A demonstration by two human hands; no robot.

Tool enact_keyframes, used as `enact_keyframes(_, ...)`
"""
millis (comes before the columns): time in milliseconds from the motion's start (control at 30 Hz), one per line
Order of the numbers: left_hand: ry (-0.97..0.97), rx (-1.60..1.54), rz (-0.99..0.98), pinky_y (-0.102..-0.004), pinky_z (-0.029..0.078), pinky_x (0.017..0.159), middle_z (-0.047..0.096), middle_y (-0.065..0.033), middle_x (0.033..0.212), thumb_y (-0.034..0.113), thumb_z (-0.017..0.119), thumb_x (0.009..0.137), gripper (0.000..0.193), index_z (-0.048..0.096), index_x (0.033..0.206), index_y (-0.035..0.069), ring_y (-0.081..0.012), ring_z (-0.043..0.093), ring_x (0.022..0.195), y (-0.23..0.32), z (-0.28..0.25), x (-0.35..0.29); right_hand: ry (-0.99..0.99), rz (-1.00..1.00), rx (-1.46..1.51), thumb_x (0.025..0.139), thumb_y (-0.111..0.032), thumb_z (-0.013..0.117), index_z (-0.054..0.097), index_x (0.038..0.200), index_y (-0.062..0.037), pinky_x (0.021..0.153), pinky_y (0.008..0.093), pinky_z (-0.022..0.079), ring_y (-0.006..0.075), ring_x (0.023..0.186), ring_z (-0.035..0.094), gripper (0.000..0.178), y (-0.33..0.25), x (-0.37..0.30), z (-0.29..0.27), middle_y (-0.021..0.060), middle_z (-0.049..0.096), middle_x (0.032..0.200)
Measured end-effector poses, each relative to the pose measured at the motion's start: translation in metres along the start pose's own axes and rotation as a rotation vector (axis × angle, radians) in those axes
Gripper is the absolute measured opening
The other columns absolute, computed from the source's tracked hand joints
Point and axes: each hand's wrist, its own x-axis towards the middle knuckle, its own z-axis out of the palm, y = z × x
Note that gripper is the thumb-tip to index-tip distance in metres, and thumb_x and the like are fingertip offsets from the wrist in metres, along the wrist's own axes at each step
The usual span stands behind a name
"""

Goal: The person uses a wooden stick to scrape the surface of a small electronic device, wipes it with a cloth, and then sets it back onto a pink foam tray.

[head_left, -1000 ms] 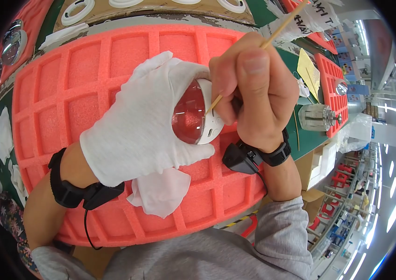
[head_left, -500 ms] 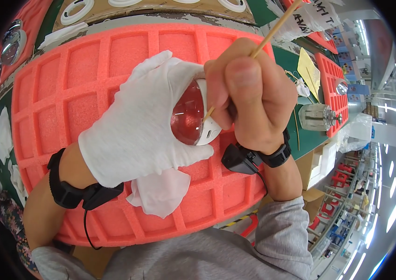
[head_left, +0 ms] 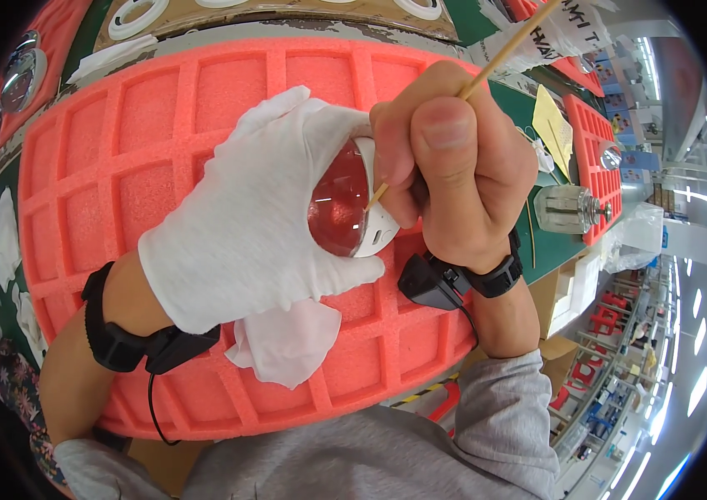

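My left hand (head_left: 245, 208), in a white cloth glove, is closed round a white round housing (head_left: 382, 229) with a shiny, clear dome cover (head_left: 339, 204) through which red shows. Bare, my right hand (head_left: 457, 158) pinches a thin wooden stick (head_left: 507, 52). The stick's lower tip touches the seam between the dome and the white rim, or lies very close to it. Part of the housing is hidden behind the glove and the right fingers. Below the left hand a white cloth (head_left: 287, 346) lies on the pink foam tray (head_left: 149, 112).
Right of the tray, a glass pump bottle (head_left: 566, 208) and a yellow sheet (head_left: 552, 129) lie on the green table (head_left: 549, 250). A smaller pink foam tray (head_left: 591, 150) is beyond them. White rings (head_left: 137, 18) lie on cardboard at the back.
My right hand and the stick have shifted slightly right and up. The stick's tip stays at the dome's edge, and the housing has barely moved.
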Motion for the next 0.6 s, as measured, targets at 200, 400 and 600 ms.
enact_keyframes(200,-0.027,-0.085,-0.029,-0.0391,0.046,0.103,0.054,-0.0115,0.127,0.01,0.088,0.065,0.088,0.042,0.14,0.006,-0.0269,0.056,0.119,-0.0059,0.0018,0.001,0.035,0.07,0.034,0.111,-0.025,0.037,0.052,0.087,0.0013,0.042,0.0202,0.029,0.0039,0.042,0.039,0.038,-0.0002,-0.0036,0.0004,0.0039,0.051,0.063)
enact_keyframes(400,0.04,-0.033,0.022,-0.039,0.047,0.102,0.055,-0.0113,0.125,0.009,0.088,0.065,0.087,0.043,0.14,0.006,-0.0263,0.057,0.118,-0.0096,0.0041,0.0001,0.031,0.04,0.03,0.111,-0.025,0.037,0.052,0.087,0.0004,0.042,0.0203,0.029,0.0038,0.041,0.038,0.038,-0.0001,0.0003,0.0013,0.0036,0.051,0.062)
enact_keyframes(600,0.044,-0.004,0.038,-0.0393,0.046,0.104,0.053,-0.0117,0.129,0.01,0.089,0.065,0.09,0.042,0.141,0.006,-0.027,0.055,0.123,-0.0059,0.002,-0.0026,-0.015,0.032,0.007,0.111,-0.025,0.036,0.051,0.087,0.0002,0.042,0.0208,0.029,0.0037,0.041,0.038,0.038,-0.0005,0.002,0.0,0.0029,0.05,0.061)
